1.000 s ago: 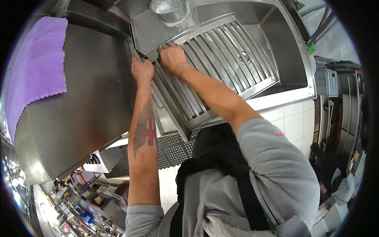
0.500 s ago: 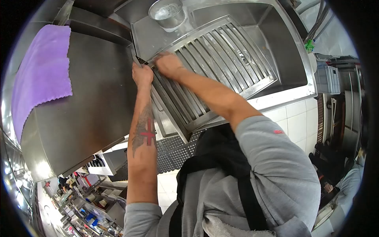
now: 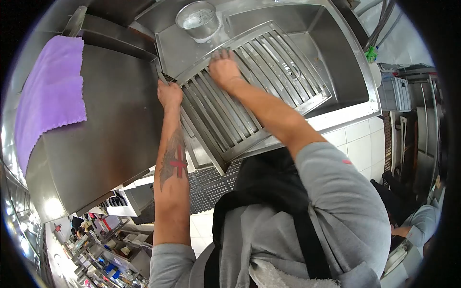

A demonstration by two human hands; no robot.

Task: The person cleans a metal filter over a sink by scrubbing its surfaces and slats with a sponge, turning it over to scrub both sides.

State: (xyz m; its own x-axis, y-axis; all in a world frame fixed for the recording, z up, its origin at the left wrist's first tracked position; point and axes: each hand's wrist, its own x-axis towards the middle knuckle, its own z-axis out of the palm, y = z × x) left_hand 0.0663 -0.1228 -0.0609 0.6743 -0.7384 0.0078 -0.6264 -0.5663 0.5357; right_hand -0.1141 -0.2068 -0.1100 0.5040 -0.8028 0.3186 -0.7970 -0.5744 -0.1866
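Note:
A slatted metal filter panel (image 3: 278, 72) lies tilted across the sink, its near-left corner toward the drainboard. My left hand (image 3: 170, 94) is closed around the left edge of the panel's frame, beside the steel counter. Over the slats near the panel's far edge is my right hand (image 3: 224, 67), its fingers bent and blurred; whether it holds something cannot be made out. A round metal pot (image 3: 197, 20) with suds in it stands on the drainboard beyond my hands.
A steel surface (image 3: 115, 110) with a purple cloth (image 3: 55, 91) over its edge is at the left. The sink basin (image 3: 343, 62) lies at the right. A perforated black mat (image 3: 211, 189) covers the floor below. A person's arm (image 3: 418, 225) shows at the far right.
My right hand has moved from beside my left hand rightward along the panel's far edge. My left hand has stayed on the frame's edge. The view has shifted slightly.

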